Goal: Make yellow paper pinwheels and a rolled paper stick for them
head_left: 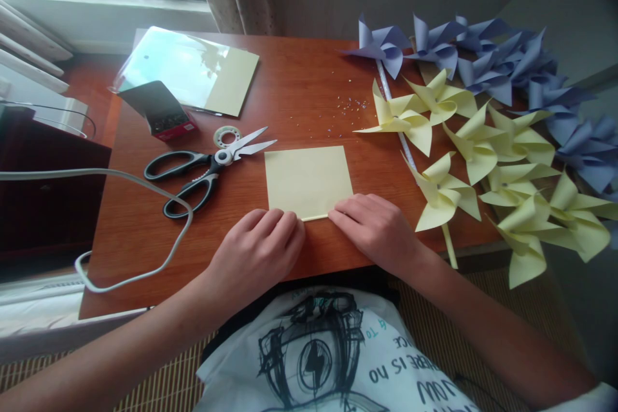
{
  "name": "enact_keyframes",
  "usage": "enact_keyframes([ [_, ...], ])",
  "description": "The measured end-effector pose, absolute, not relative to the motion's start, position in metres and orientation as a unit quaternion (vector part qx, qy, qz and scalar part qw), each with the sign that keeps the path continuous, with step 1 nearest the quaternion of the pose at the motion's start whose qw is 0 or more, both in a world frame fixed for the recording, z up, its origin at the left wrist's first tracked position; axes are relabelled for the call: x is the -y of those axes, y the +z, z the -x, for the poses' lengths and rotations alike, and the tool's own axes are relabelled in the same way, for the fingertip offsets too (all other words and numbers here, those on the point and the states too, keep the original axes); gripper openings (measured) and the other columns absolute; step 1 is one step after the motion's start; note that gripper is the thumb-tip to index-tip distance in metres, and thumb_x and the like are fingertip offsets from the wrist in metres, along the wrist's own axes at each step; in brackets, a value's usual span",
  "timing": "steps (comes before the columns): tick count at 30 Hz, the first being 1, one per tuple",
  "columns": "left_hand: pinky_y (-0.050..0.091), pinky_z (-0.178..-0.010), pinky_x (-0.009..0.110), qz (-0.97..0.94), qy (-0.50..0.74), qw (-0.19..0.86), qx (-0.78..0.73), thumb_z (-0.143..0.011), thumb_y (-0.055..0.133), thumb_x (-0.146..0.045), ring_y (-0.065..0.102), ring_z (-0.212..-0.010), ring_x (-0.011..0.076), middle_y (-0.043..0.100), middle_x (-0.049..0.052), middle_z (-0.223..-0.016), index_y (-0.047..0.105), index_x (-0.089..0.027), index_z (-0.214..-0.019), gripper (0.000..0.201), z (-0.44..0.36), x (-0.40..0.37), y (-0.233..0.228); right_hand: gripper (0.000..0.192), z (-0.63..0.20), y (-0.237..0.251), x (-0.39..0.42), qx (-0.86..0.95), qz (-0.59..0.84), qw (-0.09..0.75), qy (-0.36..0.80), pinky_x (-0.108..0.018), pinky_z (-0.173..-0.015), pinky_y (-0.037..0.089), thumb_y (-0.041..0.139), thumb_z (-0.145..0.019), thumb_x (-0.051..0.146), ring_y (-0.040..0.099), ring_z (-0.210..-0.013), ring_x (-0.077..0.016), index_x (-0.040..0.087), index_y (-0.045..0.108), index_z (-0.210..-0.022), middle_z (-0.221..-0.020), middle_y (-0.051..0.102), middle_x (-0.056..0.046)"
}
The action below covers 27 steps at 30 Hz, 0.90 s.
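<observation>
A sheet of pale yellow paper (309, 180) lies on the wooden table in front of me, its near edge curled into a thin roll. My left hand (265, 241) presses on the left end of that roll, fingers bent and together. At the right end, my right hand (374, 225) grips the same rolled edge with its fingers closed. Both thumbs are hidden under the hands. A short stretch of the roll shows between them. Scissors (223, 158) with black handles lie with blades parted, left of the paper.
Yellow pinwheels (441, 190) and purple pinwheels (383, 45) crowd the right side. A tape roll (227, 136), an open small box (168, 119) and a paper pack (193, 71) sit at the back left. A white cable (186, 206) loops over the left edge. Paper bits (355, 104) are scattered behind.
</observation>
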State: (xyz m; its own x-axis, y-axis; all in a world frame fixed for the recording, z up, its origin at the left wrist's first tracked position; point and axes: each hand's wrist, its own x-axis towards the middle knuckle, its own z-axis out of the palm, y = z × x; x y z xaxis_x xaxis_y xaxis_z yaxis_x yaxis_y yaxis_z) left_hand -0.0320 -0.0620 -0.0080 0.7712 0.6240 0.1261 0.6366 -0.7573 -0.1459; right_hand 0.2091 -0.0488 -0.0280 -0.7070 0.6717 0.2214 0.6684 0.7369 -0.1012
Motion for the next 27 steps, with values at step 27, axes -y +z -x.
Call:
enact_keyframes([
  [27,0.049,-0.074,0.036,0.902,0.025,-0.075,0.423,-0.092,0.055,-0.01,0.062,-0.085,0.0243,0.065,0.007,-0.095,0.064,-0.018,-0.101,0.015,0.038,0.047,-0.01,0.017,-0.207,-0.03,0.047,0.888,0.433,0.109,0.108,-0.034,-0.081,0.044,0.054,-0.098,0.012,0.054,-0.087,-0.021,0.019,0.069,-0.095,-0.094,0.067,-0.005],
])
